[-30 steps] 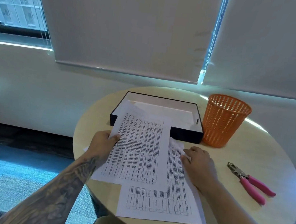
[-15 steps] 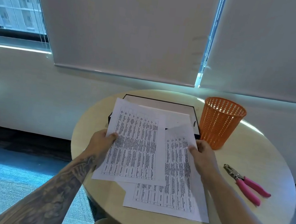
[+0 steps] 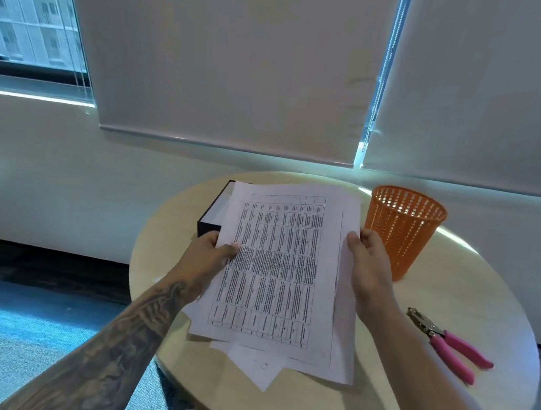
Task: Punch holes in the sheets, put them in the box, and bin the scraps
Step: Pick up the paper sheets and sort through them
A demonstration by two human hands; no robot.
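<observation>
A loose stack of printed sheets [image 3: 281, 268] is lifted off the round table, held between both hands. My left hand [image 3: 211, 255] grips its left edge, thumb on top of the print. My right hand [image 3: 366, 265] grips the right edge. The sheets are fanned unevenly, with corners sticking out at the bottom. Behind them the dark box [image 3: 210, 221] is mostly hidden; only its left corner shows. The orange mesh bin [image 3: 403, 229] stands to the right of the sheets. The pink-handled hole punch [image 3: 450, 345] lies on the table at the right.
The round pale wooden table [image 3: 440, 289] stands close to a white wall under lowered blinds. Its front edge drops to a blue carpeted floor at the left. Bare tabletop shows between the bin and the punch.
Both hands have gathered the two spread sheets into one stack and lifted it off the table, toward the box. The stack now covers most of the box.
</observation>
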